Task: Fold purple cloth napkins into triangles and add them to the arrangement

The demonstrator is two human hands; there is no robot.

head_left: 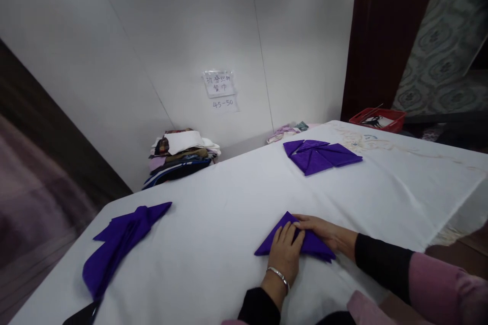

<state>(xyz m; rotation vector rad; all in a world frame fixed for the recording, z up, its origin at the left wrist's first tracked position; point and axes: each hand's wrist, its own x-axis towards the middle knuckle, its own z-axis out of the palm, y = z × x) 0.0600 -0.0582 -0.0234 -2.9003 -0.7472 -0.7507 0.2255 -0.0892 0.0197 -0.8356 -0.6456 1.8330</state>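
Observation:
A purple cloth napkin (312,245), folded into a triangle, lies on the white tablecloth in front of me with its point facing away. My left hand (285,251), wearing a silver bracelet, rests flat on top of it, fingers stretched out over the folds. From the right, my right hand (318,228) reaches to the upper right edge and grips the cloth near the tip; some of its fingers are partly hidden. Farther back, several folded purple napkins (316,157) lie together in an overlapping group. At the left are loose, rumpled purple napkins (118,249).
The table's white cloth (213,244) reaches the wall side. Beyond its far edge sit a stack of folded clothes (183,155) and a small heap of pink fabric (284,133). A red basket (381,119) stands at the back right. A dark object (82,314) lies at the lower left.

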